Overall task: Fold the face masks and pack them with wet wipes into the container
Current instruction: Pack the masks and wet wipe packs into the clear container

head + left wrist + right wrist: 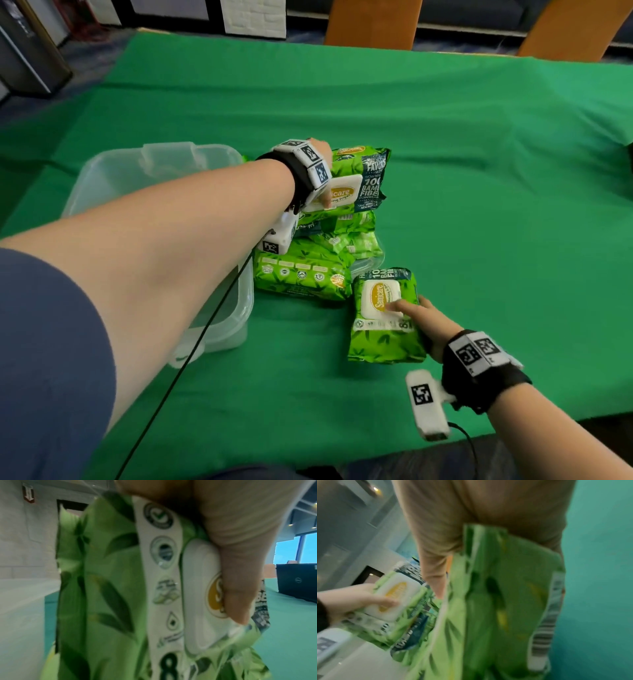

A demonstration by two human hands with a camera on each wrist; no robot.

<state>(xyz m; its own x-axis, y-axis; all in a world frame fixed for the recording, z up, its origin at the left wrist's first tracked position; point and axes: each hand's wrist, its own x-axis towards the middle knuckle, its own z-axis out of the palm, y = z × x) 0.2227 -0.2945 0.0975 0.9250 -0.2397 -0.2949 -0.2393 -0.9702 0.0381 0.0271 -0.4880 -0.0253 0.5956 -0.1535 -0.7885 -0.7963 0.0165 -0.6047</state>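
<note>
Head view, wipes pack [385, 317] in right hand [428, 325]

Left hand [322, 178] holds the top wipes pack [359, 178] — right hand [421, 318] holds the near pack [383, 318] beside the container [102, 181].

1. The head camera looked forward and down from above the near edge of the table [479, 171], taking in both hands, with the container [113, 178] at 9 o'clock.
2. The left wrist camera sat very close along the left hand [240, 547], its view filled by the held wipes pack [111, 588], blurred.
3. The right wrist camera looked along the right hand [488, 513], nearly against its own pack [496, 601]; at 8 o'clock it shared the left hand's pack with the other two views.
</note>
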